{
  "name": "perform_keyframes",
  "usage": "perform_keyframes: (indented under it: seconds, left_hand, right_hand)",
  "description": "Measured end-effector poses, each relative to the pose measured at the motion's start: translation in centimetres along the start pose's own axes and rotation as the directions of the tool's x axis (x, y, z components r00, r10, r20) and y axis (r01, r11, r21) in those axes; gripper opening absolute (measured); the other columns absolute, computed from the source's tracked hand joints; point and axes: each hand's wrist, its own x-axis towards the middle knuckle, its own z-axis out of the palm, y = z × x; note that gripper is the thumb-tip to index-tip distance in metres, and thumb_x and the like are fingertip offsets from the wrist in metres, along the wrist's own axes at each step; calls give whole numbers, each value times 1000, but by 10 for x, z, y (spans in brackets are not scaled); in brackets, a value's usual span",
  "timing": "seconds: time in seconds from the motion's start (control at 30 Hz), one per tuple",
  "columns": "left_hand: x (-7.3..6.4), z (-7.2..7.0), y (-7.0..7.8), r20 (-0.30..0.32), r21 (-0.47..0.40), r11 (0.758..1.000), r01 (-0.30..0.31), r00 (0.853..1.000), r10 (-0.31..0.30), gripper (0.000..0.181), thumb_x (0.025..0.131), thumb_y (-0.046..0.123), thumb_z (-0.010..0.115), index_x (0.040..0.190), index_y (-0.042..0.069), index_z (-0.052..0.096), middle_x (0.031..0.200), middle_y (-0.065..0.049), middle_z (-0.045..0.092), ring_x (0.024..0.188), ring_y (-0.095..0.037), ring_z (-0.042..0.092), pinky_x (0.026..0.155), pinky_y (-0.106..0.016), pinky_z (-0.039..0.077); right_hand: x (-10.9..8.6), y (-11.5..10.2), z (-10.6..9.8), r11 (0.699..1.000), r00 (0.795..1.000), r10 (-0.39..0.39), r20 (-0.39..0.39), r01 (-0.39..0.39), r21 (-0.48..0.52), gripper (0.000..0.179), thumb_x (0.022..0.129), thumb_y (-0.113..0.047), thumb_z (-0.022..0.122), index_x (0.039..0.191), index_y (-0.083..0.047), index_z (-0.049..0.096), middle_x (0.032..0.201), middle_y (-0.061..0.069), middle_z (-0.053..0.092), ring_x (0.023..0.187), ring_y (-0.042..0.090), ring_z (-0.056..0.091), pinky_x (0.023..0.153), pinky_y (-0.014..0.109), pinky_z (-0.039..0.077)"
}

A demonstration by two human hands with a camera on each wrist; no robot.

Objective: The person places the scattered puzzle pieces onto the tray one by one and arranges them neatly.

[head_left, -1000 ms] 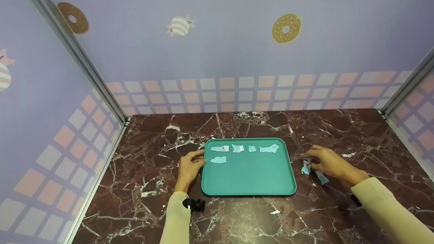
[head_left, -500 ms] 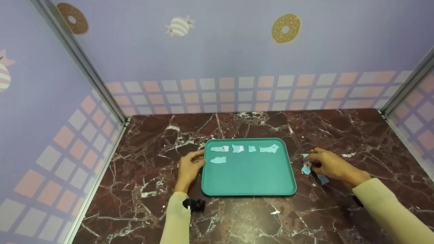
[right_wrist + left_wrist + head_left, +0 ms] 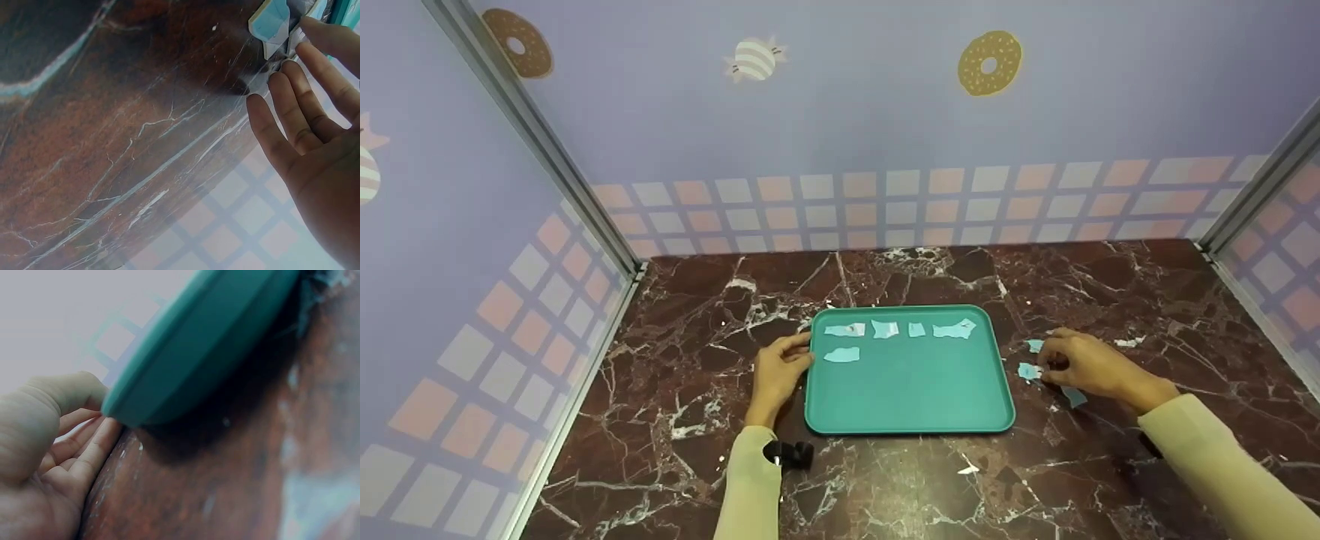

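My left hand (image 3: 780,375) rests at the left side of the green tray (image 3: 911,394), thumb and fingertips touching its rim; the left wrist view shows the tray edge (image 3: 185,354) against them. Several torn pale-blue paper pieces lie flat on the tray: a row at the back, and one piece (image 3: 842,354) below that row at the left. Right of the tray, my right hand (image 3: 1084,364) pinches a blue-and-white torn paper piece (image 3: 1027,371) between thumb and fingers. Another scrap (image 3: 1035,346) lies just behind it, and a third (image 3: 1074,397) is partly under the hand.
The dark red marbled table (image 3: 720,480) has white veins and small specks. A small white scrap (image 3: 969,466) lies in front of the tray. Lilac patterned panels (image 3: 870,112) enclose the back and both sides. A black wrist camera (image 3: 790,454) sits on the left sleeve.
My right fingers have drawn the blue-and-white piece a little left, toward the tray, apart from the scrap behind it. My left hand and the tray have stayed in place.
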Motion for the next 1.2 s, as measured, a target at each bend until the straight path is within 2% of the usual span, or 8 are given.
perform_keyframes:
  seconds: [0.17,0.23,0.47,0.57,0.8,1.03,1.2]
  left_hand:
    - [0,0,1,-4,15,1000,5,1000,-5,31,89,-15,71,120,-18,71,113,-35,69,101,-48,72,79,-19,58]
    - [2,1,-2,-3,15,1000,14,1000,-14,32,88,-15,71,120,-18,71,114,-35,69,102,-48,71,79,-19,58]
    - [14,4,-37,-11,13,1000,21,1000,-20,33,89,-14,72,121,-17,71,116,-33,69,104,-47,71,81,-22,59]
    - [16,3,-44,-13,14,1000,24,1000,-24,34,89,-10,75,122,-13,73,116,-30,71,104,-43,72,82,-25,60]
    - [15,1,-46,-7,13,999,31,999,-31,34,87,-6,78,121,-8,77,114,-22,73,101,-36,75,83,-25,61]
    - [13,0,-45,8,40,999,31,999,-31,33,90,-4,77,123,-5,77,114,-18,74,101,-32,74,86,-32,62]
    - [13,0,-44,9,43,998,41,999,-41,33,91,-4,77,124,-3,77,115,-18,74,103,-32,74,88,-35,62]
  right_hand:
    - [0,-2,0,1000,1000,16,-8,-16,3,12,89,-9,87,92,-12,75,95,-1,62,77,16,60,67,38,53]
    - [-1,-3,0,1000,1000,12,-8,-12,5,13,88,-9,88,92,-12,75,95,-1,62,77,16,60,67,38,54]
    - [1,-2,-2,1000,1000,-9,7,9,-4,14,86,-3,87,92,-10,76,93,-1,63,78,17,64,75,44,59]
    - [1,-3,-1,1000,1000,-12,4,12,-13,15,85,-2,86,91,-9,75,92,-1,64,77,17,65,73,44,59]
    - [0,-3,1,1000,1000,0,0,0,-12,17,84,-2,85,90,-9,71,90,-2,62,76,15,63,67,37,56]
    - [5,-7,-3,995,998,62,8,-62,75,16,87,-1,82,96,-5,71,89,1,68,76,17,68,65,35,57]
    - [9,-12,-5,996,998,43,-45,-40,76,18,87,-1,83,101,-3,71,91,3,68,76,19,67,65,36,58]
